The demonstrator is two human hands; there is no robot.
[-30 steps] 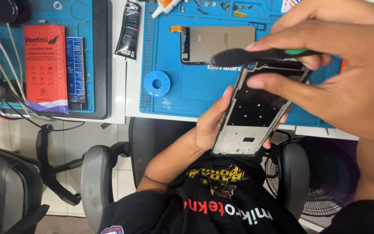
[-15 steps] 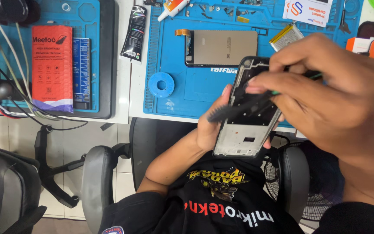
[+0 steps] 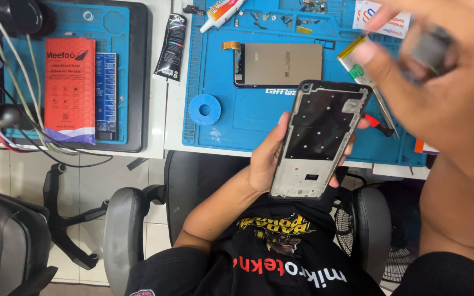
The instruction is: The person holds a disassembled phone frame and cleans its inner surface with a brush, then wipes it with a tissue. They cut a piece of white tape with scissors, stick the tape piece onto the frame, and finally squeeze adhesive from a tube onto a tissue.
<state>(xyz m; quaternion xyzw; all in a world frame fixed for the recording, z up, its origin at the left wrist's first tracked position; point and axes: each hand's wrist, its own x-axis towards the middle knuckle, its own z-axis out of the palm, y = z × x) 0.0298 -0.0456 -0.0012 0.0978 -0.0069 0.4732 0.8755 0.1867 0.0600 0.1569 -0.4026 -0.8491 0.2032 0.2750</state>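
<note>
Black and silver, the bare phone frame (image 3: 319, 141) with its little holes is held up over the front edge of the bench (image 3: 174, 123), above the person's lap. The left hand (image 3: 272, 156) wraps around the phone frame, thumb on the left edge and fingertips (image 3: 352, 143) peeking out on the right edge, so this grip is closed tight on it. The frame stands almost upright, tipped a bit to the right.

The right hand (image 3: 445, 82) is raised high and close to the camera, well apart from the frame. It is very blurry. Something dark and grey shows between its fingers, but I cannot tell what it is, or whether that grip is closed on it.

On the bench lies a blue rubber work mat (image 3: 223, 66). A flat phone screen panel (image 3: 281, 64) with a grey back and a small orange ribbon rests on the mat, just behind the top of the frame. A round blue tape roll (image 3: 204, 109) sits near the mat's left side. A black glue tube (image 3: 170, 48) lies just beside the mat, and a white glue tube (image 3: 220, 15) lies at the mat's top. A red flat packet (image 3: 69, 87) rests on a second mat far to the left. A small red-handled tool (image 3: 378, 124) lies just right of the frame.
</note>
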